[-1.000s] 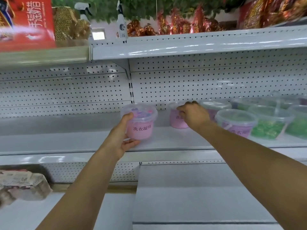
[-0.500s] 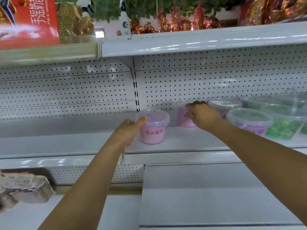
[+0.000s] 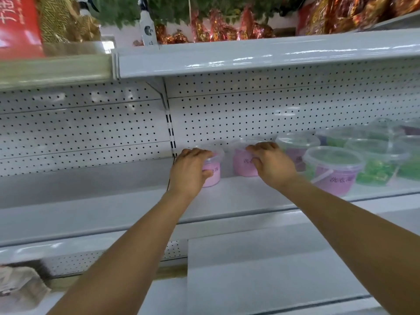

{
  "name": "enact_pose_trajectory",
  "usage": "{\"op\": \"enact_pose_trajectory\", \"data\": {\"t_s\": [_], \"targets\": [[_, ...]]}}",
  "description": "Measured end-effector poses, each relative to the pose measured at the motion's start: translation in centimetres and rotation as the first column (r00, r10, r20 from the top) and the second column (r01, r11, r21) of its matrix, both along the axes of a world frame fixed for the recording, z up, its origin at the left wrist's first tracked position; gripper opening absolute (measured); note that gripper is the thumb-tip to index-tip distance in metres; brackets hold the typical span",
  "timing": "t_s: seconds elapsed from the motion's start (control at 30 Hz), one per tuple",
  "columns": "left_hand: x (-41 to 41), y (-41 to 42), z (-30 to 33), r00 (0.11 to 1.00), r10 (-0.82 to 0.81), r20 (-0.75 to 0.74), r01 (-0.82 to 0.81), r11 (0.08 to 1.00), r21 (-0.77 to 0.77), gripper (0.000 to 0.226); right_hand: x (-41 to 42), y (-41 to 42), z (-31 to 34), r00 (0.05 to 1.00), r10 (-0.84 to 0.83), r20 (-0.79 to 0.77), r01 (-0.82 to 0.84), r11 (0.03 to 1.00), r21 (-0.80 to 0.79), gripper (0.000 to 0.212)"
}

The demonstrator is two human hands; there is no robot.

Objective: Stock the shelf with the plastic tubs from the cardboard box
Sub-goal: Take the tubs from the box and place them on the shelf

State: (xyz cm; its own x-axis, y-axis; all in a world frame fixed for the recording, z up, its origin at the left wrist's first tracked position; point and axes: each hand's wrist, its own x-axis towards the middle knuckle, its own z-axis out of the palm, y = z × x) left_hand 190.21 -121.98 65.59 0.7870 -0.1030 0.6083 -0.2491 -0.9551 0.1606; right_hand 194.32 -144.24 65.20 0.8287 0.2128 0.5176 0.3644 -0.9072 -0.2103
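Your left hand (image 3: 189, 170) is curled around a pink tub (image 3: 212, 172) that stands on the white shelf (image 3: 136, 201), far back near the dotted back wall (image 3: 227, 114). The fingers lie over its clear lid and the thumb presses on its near side. Your right hand (image 3: 271, 163) grips a second pink tub (image 3: 244, 163) just to the right of the first one; its fingers are bent over the lid rim and the palm covers part of the label. The two pink tubs stand close together but they do not touch.

To the right of your right hand there is a purple tub (image 3: 334, 170) near the shelf edge, and behind it one more purple tub (image 3: 295, 147). Farther right stand green tubs (image 3: 375, 164), a little blurred. On the upper shelf (image 3: 250, 57) you see shiny red and gold packets (image 3: 218, 28) and a red box (image 3: 18, 26) at the far left.
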Motion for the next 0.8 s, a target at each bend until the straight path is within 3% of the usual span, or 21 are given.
{"op": "enact_pose_trajectory", "data": {"t_s": [0.27,0.37,0.47,0.63,0.8], "targets": [[1.8,-0.1,-0.5,0.997,0.072,0.01,-0.072,0.993,0.096,0.047,-0.3,0.0,0.2,0.998,-0.039,-0.039,0.036,0.997,-0.062,0.046],[1.5,-0.4,0.4,0.994,0.067,-0.09,-0.056,0.991,0.12,0.051,-1.3,0.0,1.1,0.995,-0.022,-0.097,0.011,0.994,-0.113,0.05],[0.2,-1.9,2.1,0.988,0.064,-0.138,-0.054,0.996,0.074,0.059,-3.9,-0.9,2.1,0.999,-0.035,-0.04,0.032,0.997,-0.07,0.053],[-5.5,-8.2,2.9,0.995,-0.085,0.043,0.085,0.996,-0.014,0.058,-11.1,-7.1,1.5,0.943,-0.182,0.28,0.196,0.98,-0.02,0.043],[-12.0,-19.0,0.9,0.944,-0.276,0.182,0.289,0.956,-0.045,0.051,-20.3,-19.0,-0.5,0.906,-0.273,0.325,0.276,0.96,0.036,0.038]]}}
